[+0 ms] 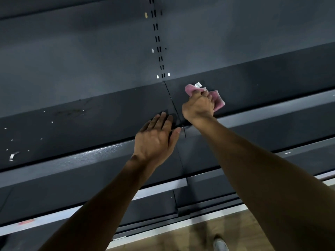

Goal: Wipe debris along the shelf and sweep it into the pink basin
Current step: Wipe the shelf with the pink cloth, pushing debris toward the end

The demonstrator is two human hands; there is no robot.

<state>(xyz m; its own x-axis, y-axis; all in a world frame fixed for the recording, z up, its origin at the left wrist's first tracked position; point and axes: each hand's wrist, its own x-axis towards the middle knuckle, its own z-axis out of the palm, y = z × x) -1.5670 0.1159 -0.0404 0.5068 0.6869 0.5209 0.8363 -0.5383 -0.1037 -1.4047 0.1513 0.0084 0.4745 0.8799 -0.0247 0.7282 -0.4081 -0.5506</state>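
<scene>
A dark grey metal shelf (101,116) runs across the view. My right hand (198,105) grips a pink cloth (218,99) and presses it on the shelf just right of the seam between two shelf sections. A small white paper scrap (198,84) lies at the cloth's far edge. My left hand (155,140) rests flat with straight fingers on the shelf's front edge, left of the seam. White specks of debris (44,111) and a larger white scrap (12,157) are scattered on the left part of the shelf. No pink basin is in view.
A slotted upright (159,49) runs up the back panel above the seam. Lower shelves with pale price rails (163,189) step out toward me. A wooden floor (208,238) and a shoe (220,244) show at the bottom.
</scene>
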